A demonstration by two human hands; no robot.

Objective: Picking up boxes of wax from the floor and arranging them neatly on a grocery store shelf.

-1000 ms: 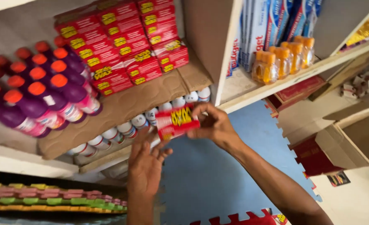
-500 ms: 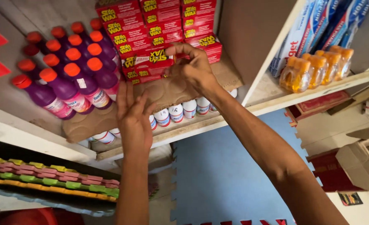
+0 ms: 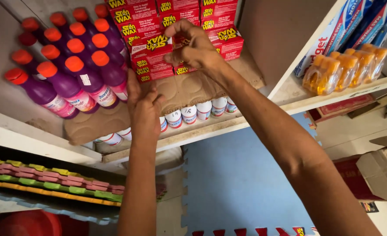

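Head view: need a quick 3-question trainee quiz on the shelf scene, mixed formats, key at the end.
1. True or false: the right hand grips a red box at the front of the stack of red boxes.
2. What does the left hand rest against? A) orange bottles B) the brown cardboard sheet under the stack C) a foam mat
3. Fill in: the purple bottles left of the stack have ____ caps.

Key: 1 true; 2 B; 3 red-orange. The small white jars sit in a row below the cardboard, and the orange bottles stand on the next shelf section, to the right.
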